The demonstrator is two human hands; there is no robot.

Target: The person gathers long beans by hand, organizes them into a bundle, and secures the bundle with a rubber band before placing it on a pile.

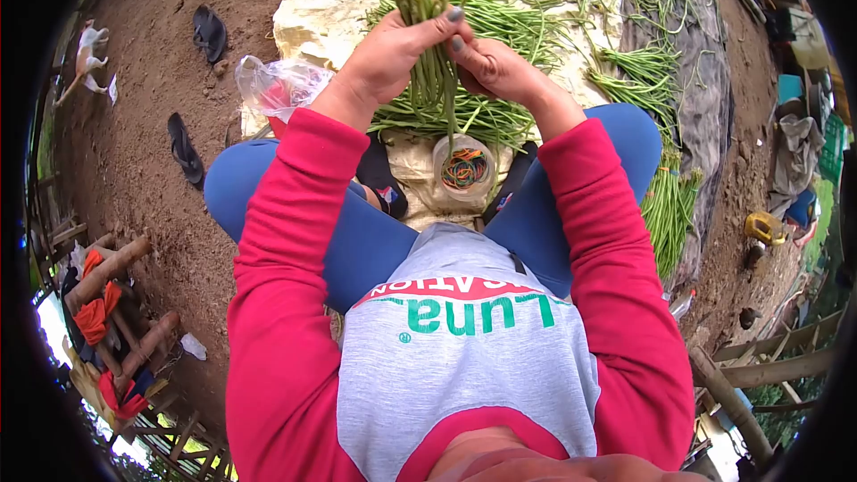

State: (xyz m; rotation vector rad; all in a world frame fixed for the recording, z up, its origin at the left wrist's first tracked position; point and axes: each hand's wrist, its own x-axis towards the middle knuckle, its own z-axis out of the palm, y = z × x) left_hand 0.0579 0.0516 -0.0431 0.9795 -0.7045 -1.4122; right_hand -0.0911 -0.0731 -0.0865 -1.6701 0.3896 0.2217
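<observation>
A bunch of long green beans (431,80) hangs in my left hand (384,55), whose fingers are wrapped round its upper part. My right hand (495,69) meets the bunch from the right, its fingers curled in against the stems with the thumb near my left thumb. What the right fingertips pinch is partly hidden. Below my hands, a loose pile of long beans (518,27) spreads over a pale sheet (321,0). Between my feet stands a clear tub (465,192) holding coloured rubber bands (464,169).
A plastic bag (278,87) with something red lies left of the pile. More beans (638,71) and tied-looking bundles (671,214) lie along a dark cloth (703,116) on the right. Flip-flops (210,33) and a cat (87,58) are on the dirt at left. A yellow container (765,228) sits far right.
</observation>
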